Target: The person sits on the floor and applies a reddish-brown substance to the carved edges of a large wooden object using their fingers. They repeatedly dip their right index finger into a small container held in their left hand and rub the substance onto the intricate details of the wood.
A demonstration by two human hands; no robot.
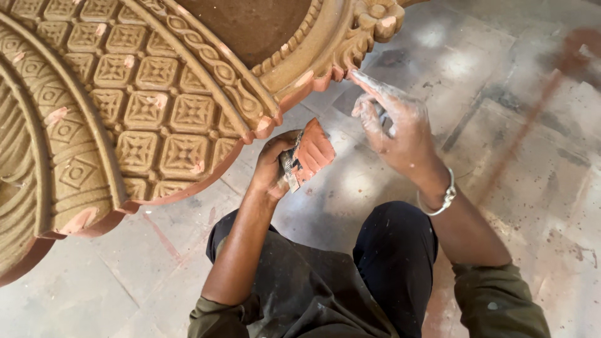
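A large carved ornamental panel (144, 112) with square flower tiles, rope borders and a scalloped reddish edge fills the upper left. My left hand (272, 166) grips a small flat tool loaded with reddish-brown putty (311, 153), held just below the panel's scalloped edge. My right hand (397, 125) is dusty white and empty. Its fingers are spread, and the index fingertip touches the panel's lower rim near the floral corner carving (375, 22). A metal bracelet (438, 199) circles my right wrist.
I crouch on a grey stone-slab floor (501, 125) stained with reddish dust and pale patches. My knee in dark trousers (394, 250) is below the hands. The panel's plain brown centre (250, 25) is at the top.
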